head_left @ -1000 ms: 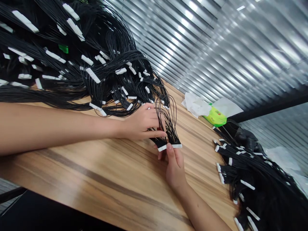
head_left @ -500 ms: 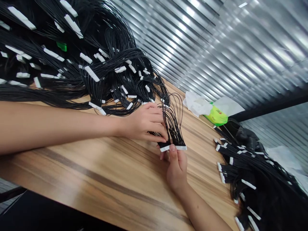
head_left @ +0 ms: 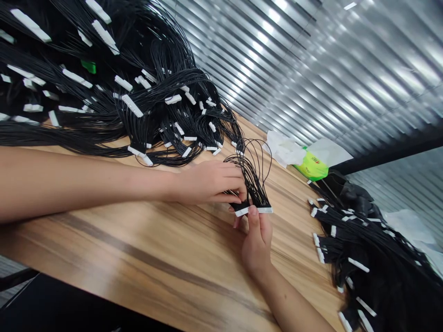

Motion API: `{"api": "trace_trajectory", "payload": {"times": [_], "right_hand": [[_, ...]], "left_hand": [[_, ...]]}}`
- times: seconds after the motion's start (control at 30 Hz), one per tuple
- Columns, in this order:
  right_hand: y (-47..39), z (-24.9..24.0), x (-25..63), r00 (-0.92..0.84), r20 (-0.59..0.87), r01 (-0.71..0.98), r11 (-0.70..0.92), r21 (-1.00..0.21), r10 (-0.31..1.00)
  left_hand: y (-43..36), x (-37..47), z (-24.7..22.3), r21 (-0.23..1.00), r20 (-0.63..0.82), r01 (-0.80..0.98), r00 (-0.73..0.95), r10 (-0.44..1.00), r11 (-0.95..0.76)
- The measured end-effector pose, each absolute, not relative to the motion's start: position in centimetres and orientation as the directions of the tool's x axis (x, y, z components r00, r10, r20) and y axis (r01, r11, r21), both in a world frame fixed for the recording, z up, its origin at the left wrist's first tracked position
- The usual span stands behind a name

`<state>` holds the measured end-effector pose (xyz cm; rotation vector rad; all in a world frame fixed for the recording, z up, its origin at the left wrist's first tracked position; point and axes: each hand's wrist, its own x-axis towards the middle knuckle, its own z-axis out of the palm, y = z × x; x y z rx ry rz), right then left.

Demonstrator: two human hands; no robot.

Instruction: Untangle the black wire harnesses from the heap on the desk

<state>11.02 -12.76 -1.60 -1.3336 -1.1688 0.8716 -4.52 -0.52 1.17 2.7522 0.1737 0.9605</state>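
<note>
My right hand (head_left: pixel 258 242) pinches a wire harness by its white connectors, thumb on top where the two strips meet. One white connector (head_left: pixel 242 212) angles to the left of the thumb, the other (head_left: pixel 265 210) to the right. From both, thin black wires (head_left: pixel 254 180) run up and loop over the table. My left hand (head_left: pixel 218 182) comes in from the left with its fingers curled around wires close behind the left connector. Its fingertips are partly hidden among the wires.
A large heap of black wire harnesses (head_left: pixel 166 101) with white connectors covers the upper left of the wooden table (head_left: pixel 166 258). More harnesses (head_left: pixel 374 244) lie at the right edge. Beyond stand a green and white plastic packet (head_left: pixel 313 166) and a corrugated metal wall (head_left: pixel 311 69).
Both hands have shifted slightly right with the harness. The left hand has also come a little down, its fingers more curled, and the loose wire loops have swung right.
</note>
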Motion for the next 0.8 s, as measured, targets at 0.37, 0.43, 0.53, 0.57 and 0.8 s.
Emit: {"api": "trace_trajectory", "payload": {"times": [0.37, 0.43, 0.53, 0.57, 0.8], "right_hand": [[-12.94, -1.55, 10.84, 0.169, 0.109, 0.054, 0.101, -0.993, 0.98], [-12.97, -1.7, 10.9, 0.183, 0.111, 0.065, 0.101, -0.993, 0.977], [-12.9, -1.87, 11.04, 0.222, 0.098, 0.073, 0.084, -0.994, 0.97], [-12.86, -1.89, 11.07, 0.232, 0.092, 0.074, 0.077, -0.994, 0.968], [-12.55, -1.5, 10.91, 0.26, 0.073, 0.099, 0.049, -0.994, 0.963]], "left_hand": [[-0.24, -4.92, 1.49, 0.283, 0.686, 0.064, 0.684, 0.249, -0.957], [-0.24, -4.85, 1.4, 0.27, 0.698, 0.069, 0.673, 0.245, -0.96], [-0.27, -4.62, 1.16, 0.265, 0.68, 0.06, 0.696, 0.231, -0.962], [-0.29, -4.53, 1.1, 0.282, 0.658, 0.058, 0.715, 0.237, -0.958], [-0.39, -4.19, 1.23, 0.394, 0.522, 0.046, 0.811, 0.265, -0.918]]}}
